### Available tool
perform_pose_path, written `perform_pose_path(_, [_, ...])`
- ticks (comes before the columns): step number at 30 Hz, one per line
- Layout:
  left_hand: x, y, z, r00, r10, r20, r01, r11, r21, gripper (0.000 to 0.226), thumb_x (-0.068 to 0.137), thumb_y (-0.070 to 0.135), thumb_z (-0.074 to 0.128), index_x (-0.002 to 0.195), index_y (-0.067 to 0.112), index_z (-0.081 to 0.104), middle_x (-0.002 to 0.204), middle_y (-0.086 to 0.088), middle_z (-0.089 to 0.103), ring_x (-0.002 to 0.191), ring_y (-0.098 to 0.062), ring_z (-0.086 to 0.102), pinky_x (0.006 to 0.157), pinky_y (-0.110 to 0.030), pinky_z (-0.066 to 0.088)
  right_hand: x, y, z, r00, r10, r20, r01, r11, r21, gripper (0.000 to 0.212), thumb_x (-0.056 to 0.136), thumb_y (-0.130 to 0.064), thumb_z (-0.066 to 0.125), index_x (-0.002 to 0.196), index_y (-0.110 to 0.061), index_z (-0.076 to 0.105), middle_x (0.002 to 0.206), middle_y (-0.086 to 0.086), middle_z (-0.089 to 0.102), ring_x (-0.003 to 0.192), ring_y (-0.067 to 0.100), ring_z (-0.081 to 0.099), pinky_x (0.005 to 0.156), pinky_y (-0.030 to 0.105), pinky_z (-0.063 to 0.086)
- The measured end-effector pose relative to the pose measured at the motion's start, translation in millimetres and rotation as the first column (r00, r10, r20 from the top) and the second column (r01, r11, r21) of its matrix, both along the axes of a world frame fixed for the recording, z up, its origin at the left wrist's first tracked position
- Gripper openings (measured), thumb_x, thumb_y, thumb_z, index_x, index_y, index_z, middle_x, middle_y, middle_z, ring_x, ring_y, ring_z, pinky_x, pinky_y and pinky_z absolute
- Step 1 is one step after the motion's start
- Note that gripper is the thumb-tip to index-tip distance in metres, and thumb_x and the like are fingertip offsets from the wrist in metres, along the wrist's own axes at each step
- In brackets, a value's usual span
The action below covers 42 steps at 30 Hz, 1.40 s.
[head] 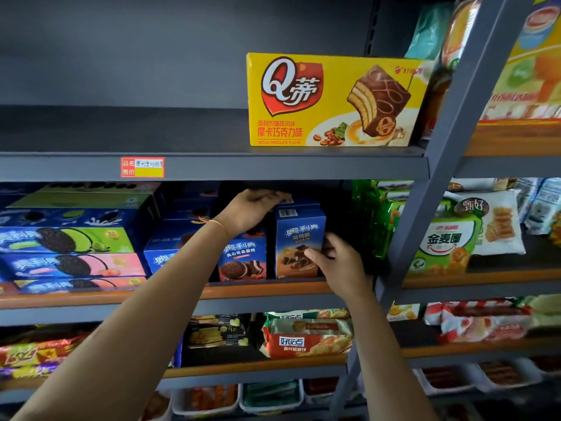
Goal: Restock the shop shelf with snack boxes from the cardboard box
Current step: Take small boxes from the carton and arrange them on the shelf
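On the middle shelf (pixel 267 288), a tall blue box (pixel 299 238) is standing upright near the front edge. Both hands are on it. The left hand (pixel 253 208) is reaching over the top of the box, with its fingers curled down behind the top edge. A thin orange band (pixel 212 221) is sitting on that wrist. The right hand (pixel 337 262) is holding the box low on its right side, with the thumb pressing on the front picture and the other fingers wrapping round the side.

Just left of the blue box, another box (pixel 243 259) with a cookie picture is standing upright, touching or nearly touching it. Further left, flat blue boxes (pixel 69 253) are lying in a stack. To the right of the blue box, green bags (pixel 376 220) are standing in the dark part of the shelf.

On the shelf above, a big yellow box (pixel 331 100) is standing at the right end, and a red price tag (pixel 142 167) is sticking to the shelf's front edge. On the shelf below, an orange cookie bag (pixel 306 340) is lying near the front. A gray post (pixel 437 165) is running up on the right.
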State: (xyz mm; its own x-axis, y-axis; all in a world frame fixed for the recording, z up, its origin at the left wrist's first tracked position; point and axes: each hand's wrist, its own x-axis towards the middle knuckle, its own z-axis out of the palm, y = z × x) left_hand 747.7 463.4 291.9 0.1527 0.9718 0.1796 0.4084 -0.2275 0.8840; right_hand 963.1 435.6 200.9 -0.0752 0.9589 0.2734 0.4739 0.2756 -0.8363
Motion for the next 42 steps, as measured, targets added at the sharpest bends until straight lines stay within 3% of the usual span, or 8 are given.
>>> perform_pose_path(5, [1.0,-6.8,-0.4,0.999,0.03,-0.019,-0.029,0.998,0.064,0.026,0.102,0.02,0.053,0.124,0.023,0.067,0.124,0.007,0.066,0.125,-0.011,0.056,0.111,-0.023,0.038,-2.7,-18.5,-0.7,0.991,-0.133,0.032,0.13,0.988,0.087,0.052,0.088,-0.036,0.072,0.134,-0.018,0.054,0.121,-0.002,0.057,0.108,0.011,0.056,0.084,0.026,0.047])
perform_pose_path(8, [-6.2,-29.7,1.4,0.987,0.147,-0.061,-0.126,0.955,0.268,0.026,0.099,0.019,0.057,0.121,0.021,0.07,0.122,0.002,0.066,0.116,-0.009,0.059,0.104,-0.019,0.042,-20.2,-47.2,8.8,0.979,-0.181,-0.09,0.201,0.923,0.328,0.024,0.089,-0.028,0.071,0.107,-0.014,0.062,0.097,-0.002,0.059,0.086,0.009,0.057,0.07,0.019,0.044])
perform_pose_path(11, [-23.9,-82.6,-5.9,0.967,0.242,0.078,-0.253,0.873,0.417,0.022,0.093,0.018,0.056,0.097,0.023,0.076,0.096,0.007,0.072,0.091,-0.008,0.066,0.085,-0.024,0.051,-60.2,-76.5,20.0,0.977,0.108,-0.182,-0.053,0.957,0.284,0.012,0.092,-0.02,0.069,0.085,-0.012,0.063,0.072,-0.005,0.061,0.069,0.01,0.06,0.063,0.023,0.047])
perform_pose_path(17, [-139.6,-193.3,-95.7,0.819,0.514,0.255,-0.556,0.821,0.13,0.025,0.095,0.024,0.056,0.078,0.015,0.072,0.062,-0.009,0.064,0.054,-0.027,0.059,0.053,-0.037,0.051,-206.3,-112.1,-15.8,0.817,0.548,-0.183,-0.573,0.806,-0.146,0.017,0.094,-0.019,0.067,0.078,-0.016,0.063,0.062,-0.002,0.063,0.057,0.011,0.059,0.058,0.025,0.045])
perform_pose_path(23, [-318.3,-309.6,-232.4,0.353,0.925,0.142,-0.871,0.38,-0.31,0.025,0.091,0.019,0.06,0.068,0.015,0.071,0.058,0.0,0.065,0.057,-0.013,0.059,0.062,-0.034,0.05,-402.9,-168.6,-137.2,0.7,0.711,-0.062,-0.633,0.579,-0.513,0.02,0.095,-0.014,0.063,0.075,-0.016,0.063,0.058,-0.005,0.064,0.05,0.005,0.056,0.051,0.022,0.044])
perform_pose_path(29, [-479.8,-415.7,-348.4,0.142,0.982,-0.122,-0.851,0.058,-0.522,0.03,0.089,0.027,0.058,0.059,0.026,0.06,0.062,0.012,0.063,0.068,-0.009,0.057,0.064,-0.026,0.04,-599.8,-241.4,-233.3,0.573,0.819,0.019,-0.563,0.411,-0.717,0.02,0.088,-0.039,0.059,0.075,-0.024,0.063,0.068,-0.004,0.064,0.061,0.011,0.06,0.057,0.032,0.049])
perform_pose_path(36, [-610.0,-468.5,-459.1,0.212,0.913,-0.35,-0.835,-0.017,-0.549,0.018,0.094,0.025,0.056,0.094,0.018,0.072,0.098,-0.006,0.073,0.092,-0.028,0.067,0.076,-0.037,0.053,-788.4,-264.7,-327.3,0.485,0.835,0.26,-0.541,0.52,-0.661,0.016,0.096,-0.014,0.058,0.106,-0.01,0.07,0.103,0.006,0.069,0.097,0.019,0.061,0.079,0.024,0.042])
perform_pose_path(42, [-646.6,-470.9,-506.7,0.371,0.842,-0.391,-0.782,0.056,-0.621,0.019,0.097,0.028,0.051,0.096,0.019,0.068,0.097,-0.004,0.07,0.088,-0.027,0.065,0.074,-0.04,0.054,-875.3,-233.6,-426.6,0.191,0.765,0.615,-0.299,0.642,-0.706,0.049,0.093,-0.022,0.061,0.135,-0.001,0.048,0.137,0.023,0.054,0.126,0.036,0.052,0.101,0.038,0.041])
